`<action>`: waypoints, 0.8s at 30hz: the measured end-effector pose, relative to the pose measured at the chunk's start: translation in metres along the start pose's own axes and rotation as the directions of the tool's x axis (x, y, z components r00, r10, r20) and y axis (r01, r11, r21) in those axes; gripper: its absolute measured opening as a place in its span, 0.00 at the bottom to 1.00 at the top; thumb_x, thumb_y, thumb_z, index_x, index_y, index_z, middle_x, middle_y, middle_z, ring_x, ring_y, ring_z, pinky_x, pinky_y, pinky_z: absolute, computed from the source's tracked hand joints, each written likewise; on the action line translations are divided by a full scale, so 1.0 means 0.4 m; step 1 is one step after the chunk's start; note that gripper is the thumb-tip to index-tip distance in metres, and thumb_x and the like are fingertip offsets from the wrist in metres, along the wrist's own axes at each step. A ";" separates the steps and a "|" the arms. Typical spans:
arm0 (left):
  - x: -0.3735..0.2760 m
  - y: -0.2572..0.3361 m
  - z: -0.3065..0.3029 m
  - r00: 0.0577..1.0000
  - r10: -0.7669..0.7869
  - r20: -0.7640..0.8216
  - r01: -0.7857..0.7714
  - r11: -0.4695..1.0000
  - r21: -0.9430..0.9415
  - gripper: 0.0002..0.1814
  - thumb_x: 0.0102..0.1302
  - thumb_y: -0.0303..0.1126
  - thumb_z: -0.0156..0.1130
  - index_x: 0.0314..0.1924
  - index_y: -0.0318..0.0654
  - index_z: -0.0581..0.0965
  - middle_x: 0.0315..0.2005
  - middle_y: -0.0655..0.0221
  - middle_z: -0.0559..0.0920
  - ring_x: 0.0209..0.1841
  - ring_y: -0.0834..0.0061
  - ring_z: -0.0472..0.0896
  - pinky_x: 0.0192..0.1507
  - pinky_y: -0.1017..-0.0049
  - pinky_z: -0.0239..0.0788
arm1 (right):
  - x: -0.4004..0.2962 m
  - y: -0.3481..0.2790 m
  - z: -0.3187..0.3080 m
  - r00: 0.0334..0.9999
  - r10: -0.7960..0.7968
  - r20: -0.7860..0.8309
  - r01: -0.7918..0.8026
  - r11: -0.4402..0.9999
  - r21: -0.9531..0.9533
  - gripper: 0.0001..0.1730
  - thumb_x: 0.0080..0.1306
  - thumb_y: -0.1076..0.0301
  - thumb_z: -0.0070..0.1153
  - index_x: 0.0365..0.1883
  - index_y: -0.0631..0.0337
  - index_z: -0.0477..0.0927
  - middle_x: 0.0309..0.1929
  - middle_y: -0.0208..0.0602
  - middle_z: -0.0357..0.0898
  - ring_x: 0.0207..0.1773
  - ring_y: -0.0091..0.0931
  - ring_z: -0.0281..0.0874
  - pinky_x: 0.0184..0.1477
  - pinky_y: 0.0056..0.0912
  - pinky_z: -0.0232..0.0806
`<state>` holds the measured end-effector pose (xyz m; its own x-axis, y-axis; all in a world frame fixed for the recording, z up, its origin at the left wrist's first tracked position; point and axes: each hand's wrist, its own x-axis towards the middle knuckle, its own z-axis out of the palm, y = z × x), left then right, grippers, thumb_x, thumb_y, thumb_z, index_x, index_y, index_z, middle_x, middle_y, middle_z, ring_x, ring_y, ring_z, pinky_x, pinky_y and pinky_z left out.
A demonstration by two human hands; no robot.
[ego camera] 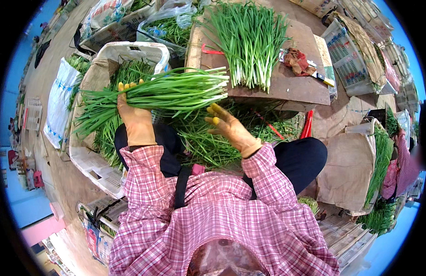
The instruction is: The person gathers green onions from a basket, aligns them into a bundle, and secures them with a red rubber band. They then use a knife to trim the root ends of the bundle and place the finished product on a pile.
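My left hand [135, 115], in a tan glove with yellow fingertips, holds a bunch of garlic chives [175, 90] level, the pale stem ends facing right. Its thumb and fingers wrap the leafy part. Just below those stem ends is my right hand [230, 127], gloved alike, its fingers apart and nothing in them. A larger pile of chives [252, 45] is spread on a brown board [302, 91] ahead of me, white ends towards me. Under my left forearm, a white plastic crate [106, 183] lined with brown paper holds more chives [111, 138], partly hidden by the held bunch.
On the board lie a red strip [212, 50], a crumpled red-brown cloth [298, 62] and a yellow-black handled cutter [325, 79]. Loose leaves [213, 145] cover the ground between my knees. Red ties [307, 124] hang by the board's right side. Filled crates [352, 58] stand around; another person [404, 165] is at right.
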<state>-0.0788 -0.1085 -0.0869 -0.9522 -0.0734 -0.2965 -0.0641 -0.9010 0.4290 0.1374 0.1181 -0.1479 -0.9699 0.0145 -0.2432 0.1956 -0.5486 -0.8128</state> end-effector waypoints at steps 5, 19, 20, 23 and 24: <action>-0.082 -0.029 0.035 0.997 -0.020 -0.077 0.022 0.999 0.033 0.10 0.76 0.33 0.49 0.42 0.43 0.79 0.38 0.71 0.81 0.42 0.68 0.80 0.57 0.55 0.77 | 0.074 0.003 0.013 0.963 -0.263 0.056 0.205 0.853 0.480 0.59 0.53 0.35 0.69 0.76 0.52 0.57 0.74 0.31 0.61 0.76 0.31 0.58 0.75 0.41 0.56; -0.205 -0.146 0.047 0.996 -0.058 0.074 0.049 0.991 0.122 0.13 0.74 0.33 0.58 0.57 0.45 0.75 0.42 0.69 0.79 0.47 0.66 0.80 0.59 0.58 0.76 | 0.072 -0.274 0.082 0.806 -0.335 -0.488 0.523 0.789 0.322 0.27 0.67 0.58 0.66 0.59 0.61 0.74 0.51 0.34 0.81 0.50 0.30 0.81 0.53 0.37 0.76; -0.218 -0.144 0.053 0.995 -0.045 0.091 0.032 0.990 0.141 0.15 0.73 0.34 0.60 0.57 0.44 0.75 0.44 0.69 0.80 0.49 0.65 0.80 0.61 0.58 0.75 | 0.065 -0.287 0.083 0.801 -0.318 -0.507 0.524 0.782 0.338 0.22 0.68 0.67 0.64 0.58 0.62 0.75 0.50 0.38 0.83 0.49 0.32 0.82 0.52 0.38 0.77; -0.255 -0.144 0.067 0.981 -0.092 0.173 0.070 0.989 0.131 0.16 0.72 0.35 0.62 0.57 0.44 0.76 0.45 0.68 0.81 0.52 0.65 0.81 0.61 0.58 0.75 | 0.084 -0.291 0.057 0.822 -0.329 -0.464 0.534 0.729 0.429 0.24 0.66 0.68 0.65 0.59 0.62 0.74 0.54 0.42 0.83 0.52 0.34 0.82 0.53 0.40 0.78; -0.248 -0.157 0.051 0.985 -0.045 0.167 0.011 0.979 0.202 0.18 0.75 0.38 0.58 0.62 0.47 0.74 0.51 0.65 0.81 0.53 0.64 0.80 0.60 0.58 0.74 | 0.087 -0.294 0.058 0.812 -0.361 -0.458 0.561 0.698 0.446 0.25 0.66 0.69 0.65 0.60 0.61 0.74 0.56 0.48 0.82 0.54 0.36 0.82 0.54 0.43 0.78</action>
<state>0.0137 -0.0360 -0.0667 -0.9848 0.0398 -0.1691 -0.1334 -0.7968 0.5894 0.0773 0.1638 -0.0487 -0.7919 0.5927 -0.1467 -0.4725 -0.7470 -0.4676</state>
